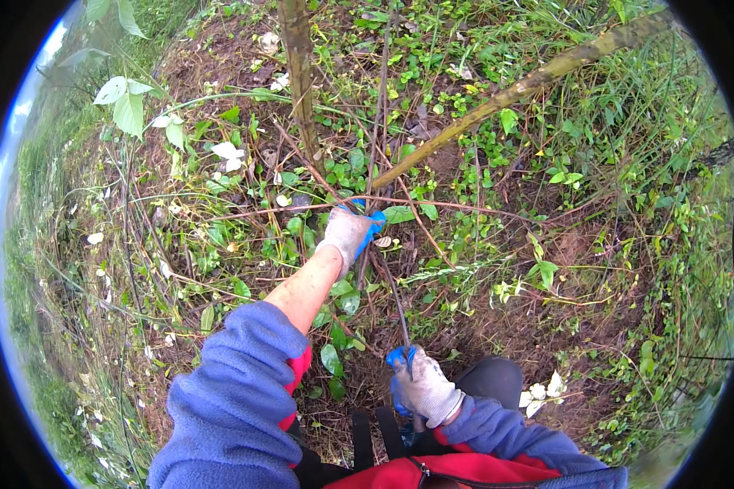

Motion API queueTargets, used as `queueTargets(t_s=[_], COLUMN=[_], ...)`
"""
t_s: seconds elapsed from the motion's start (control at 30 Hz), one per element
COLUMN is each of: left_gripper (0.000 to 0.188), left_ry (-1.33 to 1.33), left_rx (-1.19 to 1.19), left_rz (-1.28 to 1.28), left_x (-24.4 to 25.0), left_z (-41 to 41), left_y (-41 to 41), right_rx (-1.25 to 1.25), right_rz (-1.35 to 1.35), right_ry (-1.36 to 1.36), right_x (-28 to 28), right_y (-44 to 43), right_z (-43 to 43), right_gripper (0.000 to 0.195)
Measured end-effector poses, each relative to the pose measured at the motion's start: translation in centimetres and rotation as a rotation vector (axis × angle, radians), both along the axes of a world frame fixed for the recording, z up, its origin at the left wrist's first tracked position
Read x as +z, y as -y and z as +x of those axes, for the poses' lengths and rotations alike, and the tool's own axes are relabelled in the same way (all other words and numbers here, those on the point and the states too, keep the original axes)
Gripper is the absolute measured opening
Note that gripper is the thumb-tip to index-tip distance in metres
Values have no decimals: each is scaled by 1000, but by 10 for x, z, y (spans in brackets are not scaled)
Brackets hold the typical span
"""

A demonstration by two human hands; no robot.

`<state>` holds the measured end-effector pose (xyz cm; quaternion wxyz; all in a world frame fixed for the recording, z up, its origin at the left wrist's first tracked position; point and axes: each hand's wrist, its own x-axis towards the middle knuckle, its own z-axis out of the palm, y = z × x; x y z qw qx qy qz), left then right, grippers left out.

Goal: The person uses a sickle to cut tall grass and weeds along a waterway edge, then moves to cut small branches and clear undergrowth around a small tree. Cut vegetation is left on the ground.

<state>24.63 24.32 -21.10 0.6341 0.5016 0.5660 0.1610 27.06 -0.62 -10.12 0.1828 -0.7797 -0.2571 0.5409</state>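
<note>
My left hand (348,235), in a whitish work glove with blue coating, closes around a bunch of thin woody stems (376,131) low to the ground. Its fingertips are partly hidden by the stems and leaves. Nearer my body, my right hand (425,388), gloved alike, grips a sickle-like tool (397,296). The tool's thin, dark, curved blade reaches from my fist up to just below my left hand, and a short piece of handle shows under the fist. Whether the blade touches the stems cannot be told. A reddish dry stem (440,202) crosses over by my left hand.
A thick upright trunk (300,73) and a slanting yellowish branch (520,88) rise beyond my left hand. A leafy shoot (128,104) arches at the left. Weeds, bare soil and pale cut leaves (541,394) cover the ground. My dark-clad knee (492,382) is beside my right hand.
</note>
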Motion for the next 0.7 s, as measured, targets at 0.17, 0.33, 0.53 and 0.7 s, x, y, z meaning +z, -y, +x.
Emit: queueTargets(t_s=[0.17,0.33,0.53,0.7], left_gripper=[65,61,69,73], left_ry=[-394,-313,-332,-421], left_rx=[-158,-164,-24,-30], left_rz=[251,295,284,270], left_x=[35,38,24,20], left_z=[-10,-19,-13,-5], left_y=[5,7,29,42], right_rx=[-298,-449,-416,-478], right_rz=[43,-37,-10,63], right_ry=[-331,-434,-588,-720], right_x=[-1,12,17,15], right_y=[13,6,3,13], right_z=[11,-3,-18,-11], right_gripper=[16,13,16,37])
